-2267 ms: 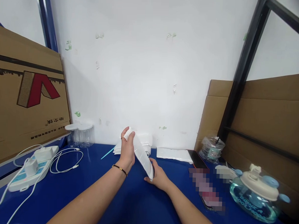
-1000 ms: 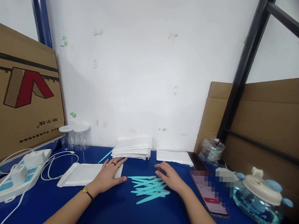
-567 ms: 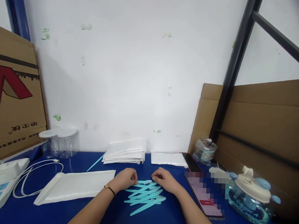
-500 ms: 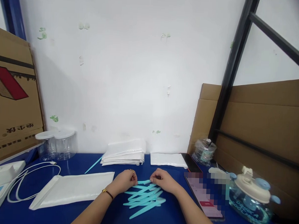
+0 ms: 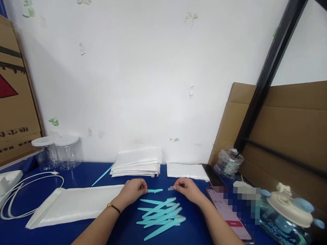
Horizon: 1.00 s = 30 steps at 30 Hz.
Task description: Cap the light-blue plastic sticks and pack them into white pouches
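Note:
A turquoise eyebrow razor [image 5: 155, 191] is pinched by its handle in my left hand [image 5: 134, 190], its blade end pointing right. My right hand [image 5: 187, 189] grips a small translucent blade cap [image 5: 171, 188] between thumb and fingertips. A gap separates the cap from the razor. Just below both hands, several more turquoise eyebrow razors [image 5: 162, 228] lie in a criss-crossed pile on the blue table [image 5: 127, 233]. Pale caps show on the right ends of some of them.
A white padded mailer [image 5: 77, 205] lies left, with a stack of mailers [image 5: 136, 164] behind. Another turquoise stick [image 5: 102, 175] rests beside the stack. Rightward are a white packet [image 5: 187, 171], a phone [image 5: 230, 214] and a water bottle [image 5: 286, 219]. Clear jars [image 5: 68, 155] and a white cable [image 5: 9, 204] sit left.
My hands have moved apart, and the cap in my right hand has come off the razor's blade end. The razor is now lifted away from the pile. The view has shifted slightly.

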Each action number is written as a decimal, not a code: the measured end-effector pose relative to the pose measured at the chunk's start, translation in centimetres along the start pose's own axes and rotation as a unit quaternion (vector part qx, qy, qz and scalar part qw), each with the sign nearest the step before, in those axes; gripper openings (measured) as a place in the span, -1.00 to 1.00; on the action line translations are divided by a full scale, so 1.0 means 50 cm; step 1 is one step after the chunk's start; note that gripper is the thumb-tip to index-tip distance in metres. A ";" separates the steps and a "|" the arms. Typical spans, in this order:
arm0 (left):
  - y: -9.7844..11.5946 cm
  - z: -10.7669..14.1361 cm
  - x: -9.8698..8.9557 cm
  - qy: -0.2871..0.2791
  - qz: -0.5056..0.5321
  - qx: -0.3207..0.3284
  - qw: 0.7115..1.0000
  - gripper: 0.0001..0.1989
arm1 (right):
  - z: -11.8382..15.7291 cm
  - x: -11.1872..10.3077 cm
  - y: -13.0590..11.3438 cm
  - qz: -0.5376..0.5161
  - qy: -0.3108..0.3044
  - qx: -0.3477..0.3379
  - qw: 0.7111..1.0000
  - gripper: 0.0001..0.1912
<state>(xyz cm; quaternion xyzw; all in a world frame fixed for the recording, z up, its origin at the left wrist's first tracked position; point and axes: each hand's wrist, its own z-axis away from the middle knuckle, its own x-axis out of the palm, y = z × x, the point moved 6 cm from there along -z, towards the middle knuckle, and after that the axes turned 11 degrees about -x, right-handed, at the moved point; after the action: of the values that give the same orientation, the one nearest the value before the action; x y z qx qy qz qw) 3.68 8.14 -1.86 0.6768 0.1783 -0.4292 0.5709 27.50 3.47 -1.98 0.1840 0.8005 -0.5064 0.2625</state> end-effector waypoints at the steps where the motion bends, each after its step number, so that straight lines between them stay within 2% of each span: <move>1: -0.002 0.000 -0.006 0.012 -0.010 -0.001 1.000 -0.91 | 0.003 -0.008 0.012 -0.004 0.002 0.016 1.000 -0.76; 4: 0.012 0.007 -0.026 0.077 -0.052 0.012 0.996 -0.85 | 0.012 -0.025 0.027 0.001 0.011 0.044 0.999 -0.79; 6: 0.033 0.020 -0.028 0.099 -0.070 0.024 0.992 -0.81 | 0.014 -0.029 0.014 0.021 0.015 0.020 0.999 -0.80; 10: 0.079 0.052 0.007 0.024 -0.072 0.046 0.996 -0.82 | 0.018 0.001 -0.029 0.029 -0.066 -0.039 0.997 -0.84; 14: 0.105 0.069 0.043 -0.024 -0.095 0.058 0.993 -0.83 | 0.020 0.029 -0.042 0.038 -0.114 -0.044 0.992 -0.88; 18: 0.104 0.055 0.040 -0.015 -0.120 0.058 0.991 -0.87 | 0.019 0.026 -0.041 0.020 -0.103 -0.042 0.994 -0.88; 22: 0.077 0.033 -0.002 0.047 -0.156 0.040 0.986 -0.89 | 0.016 -0.006 -0.023 0.063 -0.056 -0.026 0.996 -0.90; 26: 0.049 0.026 -0.032 0.078 -0.165 0.022 0.983 -0.91 | 0.016 -0.032 -0.011 0.123 -0.024 -0.004 0.992 -0.93; 28: 0.055 0.033 -0.031 0.074 -0.150 0.044 0.985 -0.82 | 0.016 -0.033 -0.021 0.131 -0.018 -0.017 0.991 -0.94; 30: 0.071 0.043 -0.015 0.041 -0.142 0.084 0.985 -0.78 | 0.019 -0.024 -0.035 0.114 -0.033 -0.028 0.993 -0.95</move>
<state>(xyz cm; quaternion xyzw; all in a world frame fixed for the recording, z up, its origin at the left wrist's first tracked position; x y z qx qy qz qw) 5.05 5.34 0.98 0.7071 0.2591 -0.4915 0.4373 27.67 1.86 -0.34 0.2500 0.7789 -0.4568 0.3495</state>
